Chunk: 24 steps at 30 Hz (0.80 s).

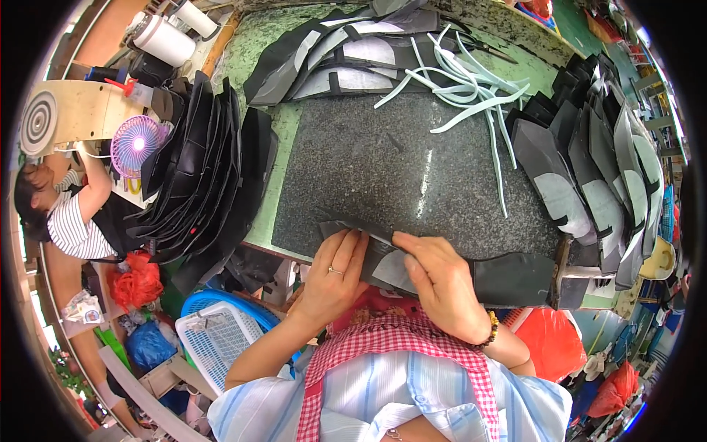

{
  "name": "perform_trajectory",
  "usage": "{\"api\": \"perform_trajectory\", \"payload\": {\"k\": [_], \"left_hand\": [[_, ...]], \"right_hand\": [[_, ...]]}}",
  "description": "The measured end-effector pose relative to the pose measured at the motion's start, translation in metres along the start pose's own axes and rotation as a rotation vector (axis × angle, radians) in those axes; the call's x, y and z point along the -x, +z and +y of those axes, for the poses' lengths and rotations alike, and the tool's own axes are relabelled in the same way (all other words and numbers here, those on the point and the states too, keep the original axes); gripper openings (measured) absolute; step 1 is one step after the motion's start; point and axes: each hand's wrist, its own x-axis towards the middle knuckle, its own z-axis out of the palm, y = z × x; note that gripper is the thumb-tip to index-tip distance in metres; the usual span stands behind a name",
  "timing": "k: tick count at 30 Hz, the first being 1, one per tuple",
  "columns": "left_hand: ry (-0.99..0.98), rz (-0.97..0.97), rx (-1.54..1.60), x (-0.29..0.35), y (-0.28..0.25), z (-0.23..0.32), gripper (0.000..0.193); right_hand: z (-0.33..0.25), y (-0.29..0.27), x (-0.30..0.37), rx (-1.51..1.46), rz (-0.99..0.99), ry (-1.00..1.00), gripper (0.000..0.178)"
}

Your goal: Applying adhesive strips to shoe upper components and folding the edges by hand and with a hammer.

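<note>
Hands, left hand (335, 276) and right hand (440, 283), press flat, no closed grip, on a black piece (508, 278), seemingly grey-lined

A shoe-making workshop is showing here: stacks of black cut upper pieces (202, 177) are crowding a green workbench's (283, 129) edges around a granite slab (412, 169), pale strips (471, 88) lying across it.
</note>
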Motion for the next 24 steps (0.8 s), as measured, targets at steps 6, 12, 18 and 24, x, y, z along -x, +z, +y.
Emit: {"api": "perform_trajectory", "payload": {"k": [6,12,18,24], "left_hand": [[0.100,0.018,-0.129,0.003,0.002,-0.004,0.070],[-0.018,-0.145,-0.114,0.003,-0.012,0.004,0.053],[-0.439,-0.273,0.572,-0.046,-0.058,-0.018,0.035],[-1.024,-0.277,1.432,-0.056,-0.058,-0.036,0.014]], "right_hand": [[0.002,0.009,0.006,0.127,0.023,-0.088,0.032],[0.013,0.030,0.021,0.386,-0.032,-0.245,0.043],[0.015,0.035,0.026,0.672,-0.091,-0.387,0.052],[0.016,0.038,0.027,0.677,-0.045,-0.356,0.050]]}}
